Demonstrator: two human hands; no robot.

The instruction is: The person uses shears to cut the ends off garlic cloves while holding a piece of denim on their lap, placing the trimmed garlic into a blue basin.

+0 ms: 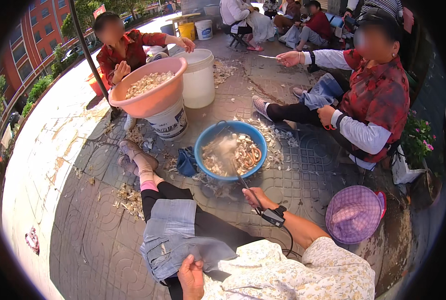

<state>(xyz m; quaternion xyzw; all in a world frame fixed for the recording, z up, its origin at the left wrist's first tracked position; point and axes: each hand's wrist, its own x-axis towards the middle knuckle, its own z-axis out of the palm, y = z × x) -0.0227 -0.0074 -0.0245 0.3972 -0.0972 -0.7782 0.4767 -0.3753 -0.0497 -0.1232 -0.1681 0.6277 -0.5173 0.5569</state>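
Note:
My right hand (258,197) is closed round the thin dark handle of a tool (243,182) whose far end is blurred at the basin. That blue basin (199,156) stands on the paving in front of me, holding pale, garlic-like pieces (240,149) and an orange loop-shaped item (253,157). A pale blur covers part of the basin's contents. My left hand (190,277) is at my lap, its fingers pinching the edge of a blue denim cloth (175,220) spread over my legs.
At the left, a pink basin (148,106) of similar pieces sits on a white bucket (168,122), beside another white bucket (198,80). Two people sit opposite, one holding a knife-like blade (267,57). A purple hat (354,215) lies at the right; peels litter the paving.

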